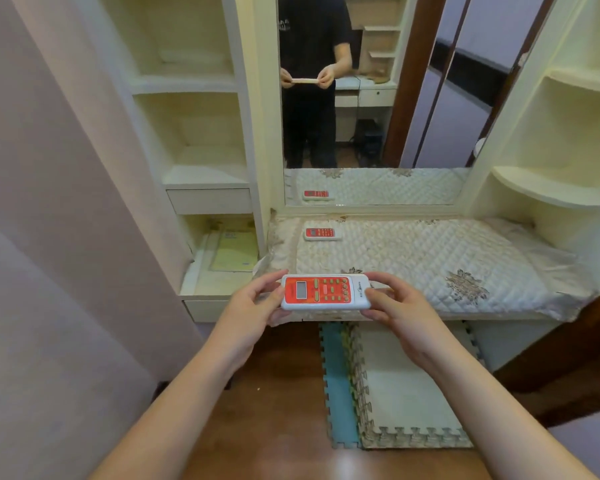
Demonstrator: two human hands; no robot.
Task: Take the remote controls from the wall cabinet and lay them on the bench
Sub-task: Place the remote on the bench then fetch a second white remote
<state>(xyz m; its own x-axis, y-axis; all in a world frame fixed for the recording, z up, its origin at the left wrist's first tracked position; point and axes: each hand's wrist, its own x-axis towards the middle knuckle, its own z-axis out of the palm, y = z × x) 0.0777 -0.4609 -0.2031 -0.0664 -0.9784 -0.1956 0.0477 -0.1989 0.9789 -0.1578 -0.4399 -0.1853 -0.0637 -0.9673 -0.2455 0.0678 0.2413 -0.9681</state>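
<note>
Spanning both grips, remote (324,292) pinched endwise: left hand (257,306), right hand (395,306), above bench (430,258) edge.

The quilted bench (430,258) lies wide open across the middle and right of the frame; only a second remote (321,233) sits at its far left, near the mirror (368,98) that closes off the back. Cabinet shelves (201,174) wall in the left side, curved shelves (548,188) the right. Both hands (257,306) (395,306) hold a remote (324,292) over the near edge.
</note>
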